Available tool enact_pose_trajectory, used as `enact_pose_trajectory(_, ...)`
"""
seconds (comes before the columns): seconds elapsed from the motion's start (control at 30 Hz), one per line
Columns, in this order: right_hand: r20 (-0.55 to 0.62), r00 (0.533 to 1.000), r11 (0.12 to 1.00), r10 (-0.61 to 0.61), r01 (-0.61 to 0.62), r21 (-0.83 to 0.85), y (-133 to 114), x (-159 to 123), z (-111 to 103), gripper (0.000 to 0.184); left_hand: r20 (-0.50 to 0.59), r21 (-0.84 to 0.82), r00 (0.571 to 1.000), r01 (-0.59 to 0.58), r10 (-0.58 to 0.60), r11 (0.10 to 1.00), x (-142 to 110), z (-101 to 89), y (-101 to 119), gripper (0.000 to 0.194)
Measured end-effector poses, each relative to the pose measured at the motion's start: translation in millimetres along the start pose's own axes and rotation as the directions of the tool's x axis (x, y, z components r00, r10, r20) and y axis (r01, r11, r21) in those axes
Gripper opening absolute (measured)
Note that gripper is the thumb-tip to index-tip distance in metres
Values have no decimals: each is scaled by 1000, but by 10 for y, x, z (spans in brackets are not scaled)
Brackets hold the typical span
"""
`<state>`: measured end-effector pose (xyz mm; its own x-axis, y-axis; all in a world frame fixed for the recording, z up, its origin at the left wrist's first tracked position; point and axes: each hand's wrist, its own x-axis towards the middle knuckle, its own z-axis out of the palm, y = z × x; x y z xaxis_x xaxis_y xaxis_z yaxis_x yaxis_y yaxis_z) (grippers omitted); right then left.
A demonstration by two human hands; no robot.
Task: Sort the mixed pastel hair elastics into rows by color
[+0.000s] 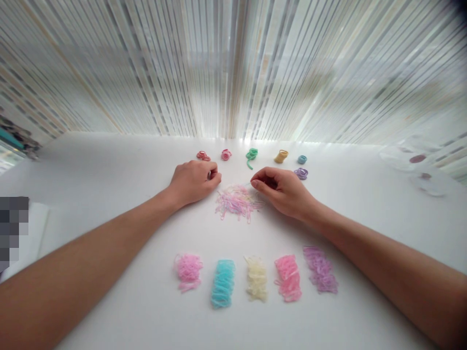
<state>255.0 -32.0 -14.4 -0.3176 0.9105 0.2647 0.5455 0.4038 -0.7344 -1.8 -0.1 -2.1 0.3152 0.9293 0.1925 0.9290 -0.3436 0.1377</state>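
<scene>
A loose pile of thin pastel rubber bands [239,201], mostly pink and lilac, lies on the white table between my hands. My left hand [197,180] rests at the pile's left side, thumb and fingers curled together; what they hold, if anything, is too small to make out. On the other side, my right hand [279,189] pinches a thin, pale band between thumb and forefinger, over the pile's right edge. Nearer to me are sorted heaps of bands: pink [188,272], turquoise [223,283], cream [257,278], deeper pink [288,277] and purple [320,270].
Beyond my hands sit small coils: red [203,155], pink [226,154], green [251,155], yellow [281,156], blue [302,159] and purple [301,173]. Clear round items [418,159] stand at the right. A striped curtain [226,68] hangs behind the table [146,291].
</scene>
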Motion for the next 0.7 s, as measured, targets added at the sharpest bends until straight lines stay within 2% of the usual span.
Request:
enact_pose_trajectory(0.2,-99,995,999,27,-29,-23,46,-1,-32,22,1,-3,1000,-5,5,1000,1,-3,-5,27)
enact_pose_trajectory(0.53,-77,996,993,33,-41,-108,82,-18,-37,21,1,-4,1000,-3,3,1000,4,-8,2,28)
enact_pose_trajectory(0.7,-109,994,991,15,-29,-133,123,-23,-23,19,1,-4,1000,-1,1,1000,2,-4,0,27)
